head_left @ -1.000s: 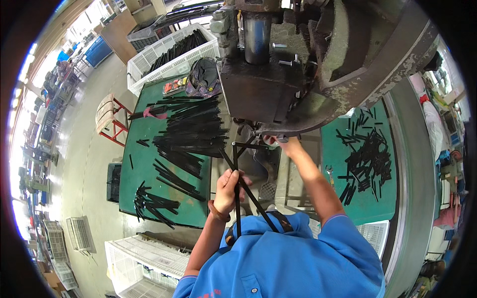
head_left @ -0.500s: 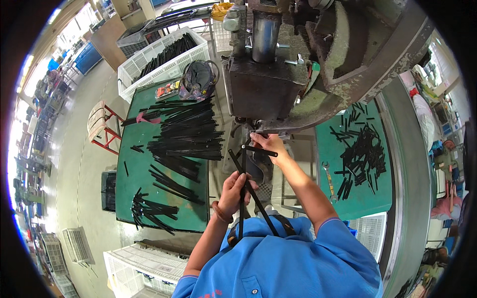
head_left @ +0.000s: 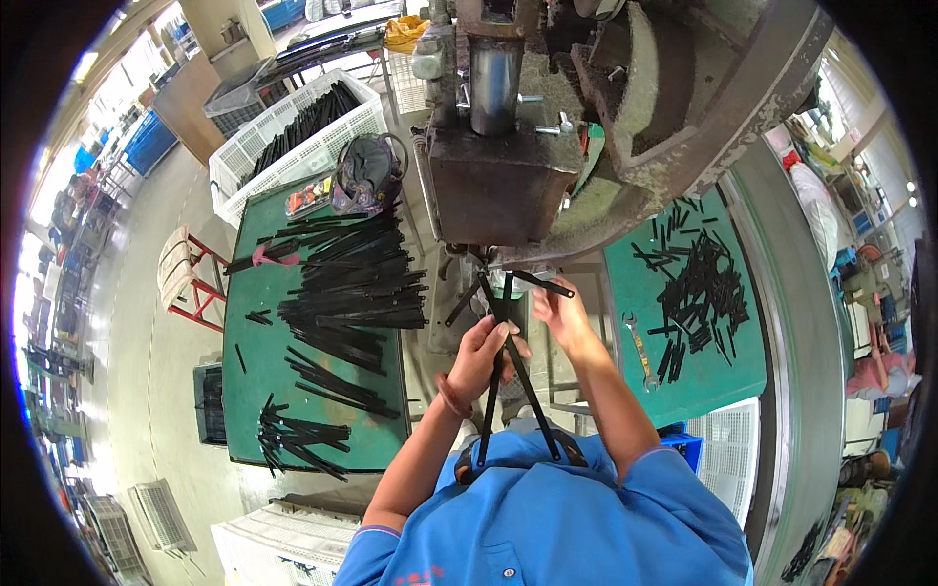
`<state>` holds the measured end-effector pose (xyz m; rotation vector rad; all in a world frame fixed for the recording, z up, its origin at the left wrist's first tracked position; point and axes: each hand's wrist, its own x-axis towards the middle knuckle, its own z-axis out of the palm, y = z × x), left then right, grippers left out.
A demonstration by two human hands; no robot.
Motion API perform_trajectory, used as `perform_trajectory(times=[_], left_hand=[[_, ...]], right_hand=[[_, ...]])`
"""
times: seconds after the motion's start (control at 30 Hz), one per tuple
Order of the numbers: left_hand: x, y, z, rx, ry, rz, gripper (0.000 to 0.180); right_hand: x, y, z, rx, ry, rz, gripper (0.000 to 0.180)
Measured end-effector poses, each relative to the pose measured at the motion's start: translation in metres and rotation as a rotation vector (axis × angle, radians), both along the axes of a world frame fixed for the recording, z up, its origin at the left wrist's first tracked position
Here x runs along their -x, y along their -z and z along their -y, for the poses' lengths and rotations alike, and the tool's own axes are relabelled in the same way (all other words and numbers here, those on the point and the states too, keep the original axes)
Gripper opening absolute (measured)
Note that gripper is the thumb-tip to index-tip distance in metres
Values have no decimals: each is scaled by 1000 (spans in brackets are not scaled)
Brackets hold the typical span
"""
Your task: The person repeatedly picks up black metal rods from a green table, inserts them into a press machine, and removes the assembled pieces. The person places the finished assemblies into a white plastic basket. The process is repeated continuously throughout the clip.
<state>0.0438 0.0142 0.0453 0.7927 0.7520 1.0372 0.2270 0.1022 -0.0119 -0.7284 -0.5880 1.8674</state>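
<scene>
Black metal strips, long and crossed like a scissor linkage, sit just under the dark block of the press, and I see both hands on them. My left hand is closed around the strips where they cross, fingers wrapped tight; my right hand pinches the short upper strip that juts toward the right, thumb and fingers closed on it. The lower ends of the strips hang down toward the blue shirt. To the left I see a green table spread with rows and loose heaps of the same black strips, with a dark bag at its far end. Beyond it stands a white plastic crate filled with more strips. On the right, a second green table carries a pile of shorter black pieces and a wrench near its left edge. A red stool stands on the grey concrete floor beside the left table.
</scene>
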Motion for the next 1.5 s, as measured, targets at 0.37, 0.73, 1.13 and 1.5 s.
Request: perform_trajectory(times=[0.37,0.73,1.13,1.5], left_hand=[[-7,32,-14,53,23,-93,22],[-2,26,-11,120,14,-12,26],[-6,14,-13,115,9,-95,25],[26,28,12,-79,-291,-382,17]], right_hand=[[12,-32,148,-122,-167,735,24],[27,-50,160,13,-127,629,22],[25,-57,158,-32,-126,597,25],[50,-36,146,-163,-315,649,21]])
